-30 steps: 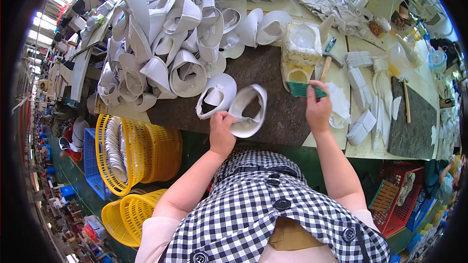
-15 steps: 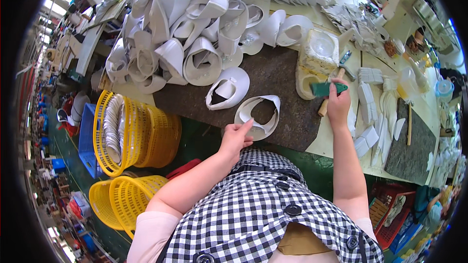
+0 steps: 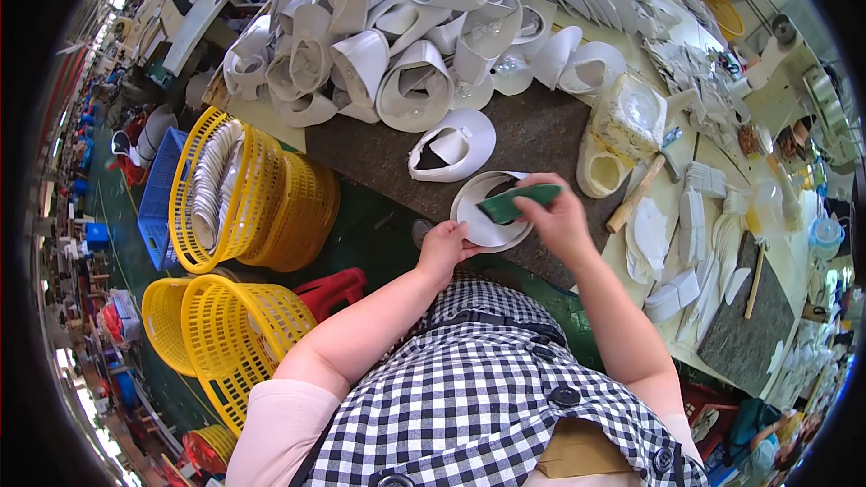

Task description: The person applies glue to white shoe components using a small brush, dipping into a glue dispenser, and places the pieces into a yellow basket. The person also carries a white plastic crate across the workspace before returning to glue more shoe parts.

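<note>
the right hand (image 3: 561,221) is closed around a flat green tool (image 3: 517,202), fingers curled over its back end so the front end lies across a curved white piece (image 3: 487,215), pressed flat on its inner face, seemingly to spread or rub something there. the left hand (image 3: 444,248) grips the near rim of that same white piece with thumb on top and fingers below, apparently to hold it steady against the tool. the piece sits at the near edge of the dark mat (image 3: 532,140) that covers this part of the worktop (image 3: 722,216), close to the person's body, where both hands can reach it without stretching.

just beyond it on the mat lies another curved white piece (image 3: 454,144), apart from the one in hand. further back, a large heap of similar white pieces (image 3: 397,36) is piled loosely over the far side of the worktop, nested and leaning on each other. to the right of the hands stand a pale yellowish container (image 3: 629,117) and a small pale cup (image 3: 602,173), with a wooden-handled tool (image 3: 639,189) lying just beside them, all near the right hand. stacks of small white parts (image 3: 699,207) lie further right.

on the person's left, below the worktop edge, a yellow basket (image 3: 225,189) holds white pieces standing on edge; more yellow baskets (image 3: 216,325) sit on the floor, with a red stool (image 3: 329,289) near them.
</note>
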